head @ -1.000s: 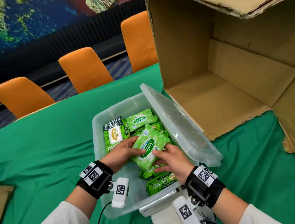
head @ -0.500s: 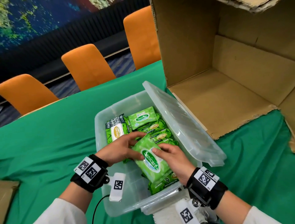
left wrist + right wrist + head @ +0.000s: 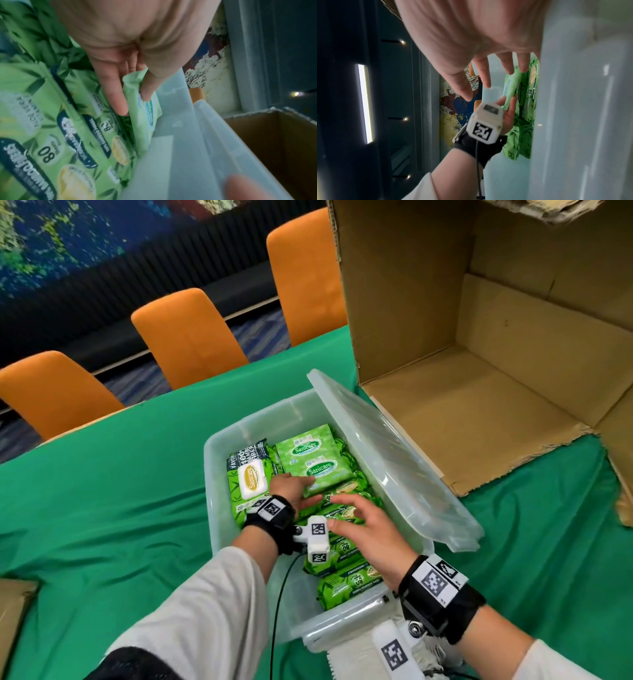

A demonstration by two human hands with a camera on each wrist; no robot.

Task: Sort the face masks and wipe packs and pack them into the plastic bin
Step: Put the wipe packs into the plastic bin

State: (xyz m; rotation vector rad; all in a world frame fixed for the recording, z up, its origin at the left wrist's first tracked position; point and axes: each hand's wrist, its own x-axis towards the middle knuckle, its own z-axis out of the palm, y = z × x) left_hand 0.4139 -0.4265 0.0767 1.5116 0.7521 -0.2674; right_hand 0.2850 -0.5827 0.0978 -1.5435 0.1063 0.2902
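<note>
A clear plastic bin (image 3: 219,440) on the green cloth holds several green wipe packs. At its far end lie two light green Sanicare packs side by side. My left hand (image 3: 301,491) pinches the near edge of the nearer Sanicare pack (image 3: 325,470); in the left wrist view the thumb and fingers of that hand (image 3: 135,100) clamp the pack's edge (image 3: 150,108). My right hand (image 3: 346,508) hovers over the darker bamboo-print packs (image 3: 346,587) with fingers spread, and the right wrist view shows that hand (image 3: 488,81) holding nothing. No face masks show.
The bin's clear lid (image 3: 394,460) leans open along its right side. A large open cardboard box (image 3: 479,392) lies on its side just beyond. Orange chairs (image 3: 188,337) line the table's far edge. A flat cardboard piece (image 3: 13,611) sits at the left.
The Sanicare pack both hands held over the bin's middle now lies at the far end beside another. My right hand has let go and drawn back; my left still pinches it.
</note>
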